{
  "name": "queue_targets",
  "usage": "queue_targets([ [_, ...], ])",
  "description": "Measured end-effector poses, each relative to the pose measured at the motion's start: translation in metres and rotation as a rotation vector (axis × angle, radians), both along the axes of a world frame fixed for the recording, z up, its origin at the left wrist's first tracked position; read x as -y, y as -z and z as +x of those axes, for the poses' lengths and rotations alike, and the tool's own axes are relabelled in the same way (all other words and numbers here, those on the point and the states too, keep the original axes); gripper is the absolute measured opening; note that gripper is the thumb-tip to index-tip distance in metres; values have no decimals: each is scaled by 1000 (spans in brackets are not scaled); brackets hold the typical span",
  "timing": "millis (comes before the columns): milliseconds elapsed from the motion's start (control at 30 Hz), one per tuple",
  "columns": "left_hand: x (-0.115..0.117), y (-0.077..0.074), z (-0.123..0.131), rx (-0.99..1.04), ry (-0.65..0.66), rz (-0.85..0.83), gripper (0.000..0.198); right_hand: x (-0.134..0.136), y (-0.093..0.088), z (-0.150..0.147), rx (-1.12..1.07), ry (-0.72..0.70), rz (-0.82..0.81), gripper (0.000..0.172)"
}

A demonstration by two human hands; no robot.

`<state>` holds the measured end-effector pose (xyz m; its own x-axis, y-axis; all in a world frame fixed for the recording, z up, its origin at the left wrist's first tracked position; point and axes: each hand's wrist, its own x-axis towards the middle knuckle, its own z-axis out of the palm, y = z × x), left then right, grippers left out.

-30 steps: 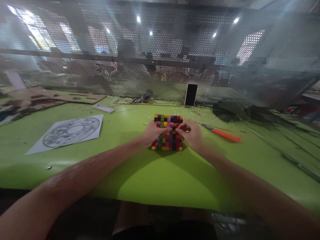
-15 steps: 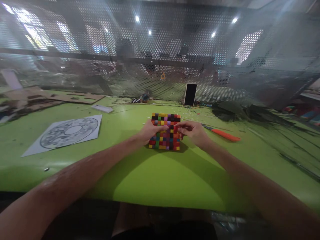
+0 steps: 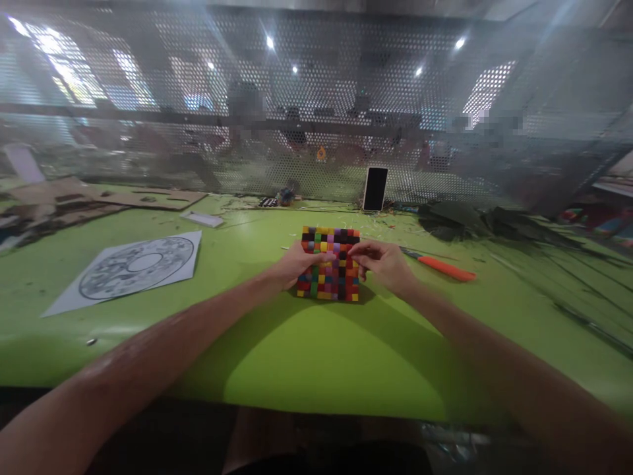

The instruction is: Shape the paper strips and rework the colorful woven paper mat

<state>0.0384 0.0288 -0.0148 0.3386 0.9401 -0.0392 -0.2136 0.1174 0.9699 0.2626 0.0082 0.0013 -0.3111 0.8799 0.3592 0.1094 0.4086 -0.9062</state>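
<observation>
A square woven panel [image 3: 325,280] of many-coloured strips is tilted up above the green table, facing me. Along its left edge, my left hand [image 3: 295,264] grips it, the thumb laid across the front and the other fingers out of sight behind. My right hand [image 3: 380,262] is at the panel's right side, with thumb and fingertips pinched together against its front. Whatever those fingertips pinch is too small to make out.
On the green table [image 3: 297,356], a printed ring-pattern sheet [image 3: 141,265] lies left, near cardboard pieces [image 3: 148,200]. An orange-handled tool [image 3: 448,268] lies right. A phone [image 3: 376,189] leans against the perforated metal screen [image 3: 326,99]. Dark leafy material [image 3: 455,221] sits back right.
The woven panel has shifted very slightly right and down in view, and much of the scene has moved down a little. Both hands keep nearly the same hold.
</observation>
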Motion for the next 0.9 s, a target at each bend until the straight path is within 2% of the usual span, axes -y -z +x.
queue_targets([
  [167,4,1,3,-16,6,75,54,3,4,-5,33,48,6,21],
  [300,9,0,7,-13,-47,138,48,6,4,-9,34,76,11,20],
  [567,4,-1,4,15,-36,38,52,3,-7,2,-28,7,-28,22],
  [900,6,-3,4,65,28,26,46,2,-3,-1,69,106,75,22],
])
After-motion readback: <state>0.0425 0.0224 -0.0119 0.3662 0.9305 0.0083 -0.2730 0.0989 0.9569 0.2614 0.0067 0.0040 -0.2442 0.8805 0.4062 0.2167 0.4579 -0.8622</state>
